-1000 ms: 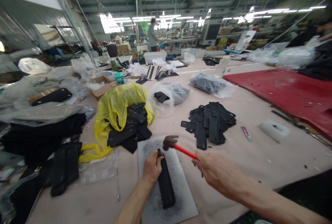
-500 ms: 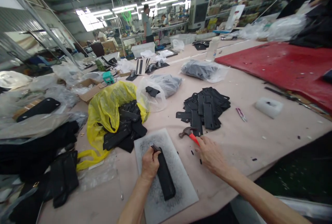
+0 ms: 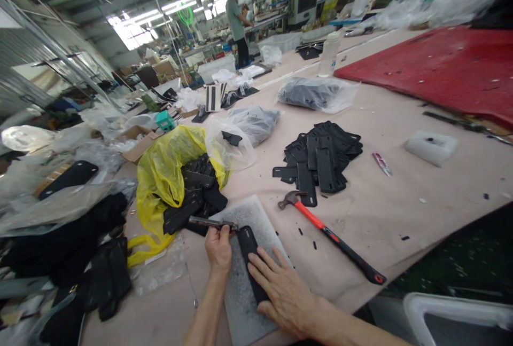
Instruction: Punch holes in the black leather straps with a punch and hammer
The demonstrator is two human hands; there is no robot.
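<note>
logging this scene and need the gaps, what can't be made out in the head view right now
In the head view:
Black strip: lower part, hidden under the right hand.
Metal tool in the left hand: surface markings, too small and blurred.
Yellow bag: how many black pieces it holds, hidden by its folds and their overlap.
White-rimmed object: the rest, cut off by the right and bottom edges.

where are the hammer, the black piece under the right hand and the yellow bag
Hammer [image 3: 332, 237]: head view, middle of the handle
Black piece [image 3: 248, 243]: head view, near its uncovered slotted end
Yellow bag [image 3: 159, 181]: head view, crumpled plastic left of its opening
</note>
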